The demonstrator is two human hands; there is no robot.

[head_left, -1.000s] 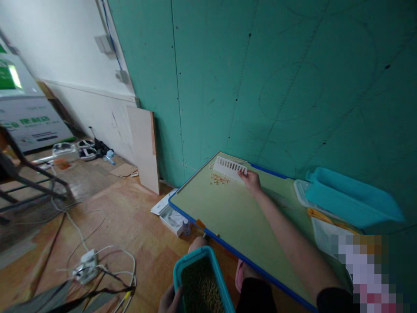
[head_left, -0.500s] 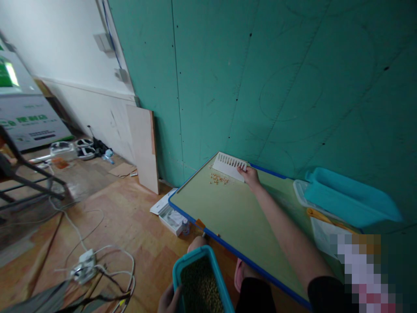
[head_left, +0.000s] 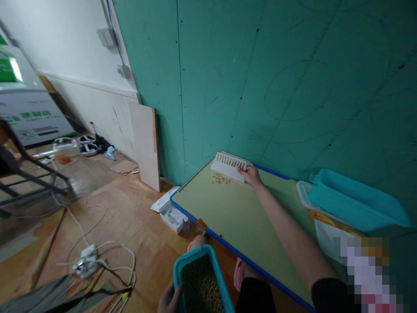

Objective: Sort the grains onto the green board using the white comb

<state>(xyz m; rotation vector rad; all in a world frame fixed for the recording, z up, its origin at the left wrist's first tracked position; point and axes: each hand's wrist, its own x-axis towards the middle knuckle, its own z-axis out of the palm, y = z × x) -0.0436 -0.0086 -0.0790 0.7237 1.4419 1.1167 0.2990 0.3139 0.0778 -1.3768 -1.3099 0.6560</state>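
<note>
My right hand [head_left: 251,174] is stretched out over the table and grips the right end of a white plastic plate with a row of slots [head_left: 224,168]. The plate is tilted near the far left corner of the table. Just in front of its lower edge lies a scatter of small tan pellets [head_left: 220,178]. Low in the view, my left hand [head_left: 170,298] is wrapped round the left side of a turquoise tub [head_left: 177,266]. Inside the tub are beige pellets [head_left: 207,284] against a dark green surface. Part of the left hand is cut off by the frame's bottom edge.
The pale green table [head_left: 208,202] has a blue edge and stands against a green wall [head_left: 211,87]. On its right are a turquoise bin [head_left: 355,198] and an orange-yellow cloth [head_left: 332,221]. An open white box [head_left: 171,217] and a power strip with cables [head_left: 86,261] lie on the floor.
The slotted plate in my right hand has shifted slightly left along the table, behind the pellets. The camera view has turned a little. My left hand keeps its hold on the tub.
</note>
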